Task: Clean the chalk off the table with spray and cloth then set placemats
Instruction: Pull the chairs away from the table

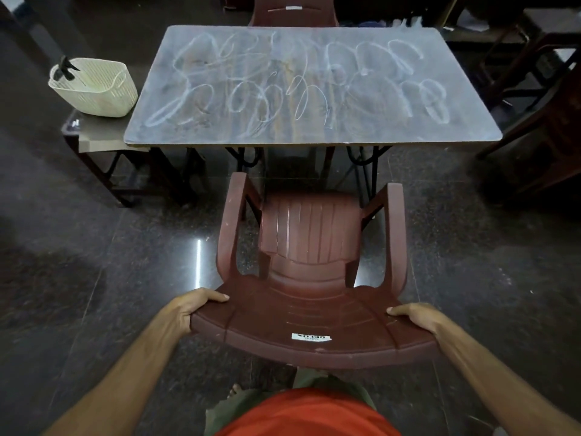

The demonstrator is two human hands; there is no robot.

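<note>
A grey table [220,133] stands ahead, its top covered in looping white chalk scribbles [301,86]. Between me and the table is a maroon plastic armchair [309,243], its back toward me. My left hand [195,308] grips the left end of the chair's top rail, thumb on top. At the right end of the same rail my right hand [415,316] grips it too. A cream plastic basket [97,89] sits on a low side table left of the grey table; something dark sticks out of its rim. No cloth or placemats are visible.
The low side table [94,136] juts out at the grey table's front left corner. A second maroon chair [294,11] stands at the far side. Dark wooden furniture [540,121] crowds the right. The floor is dark polished stone.
</note>
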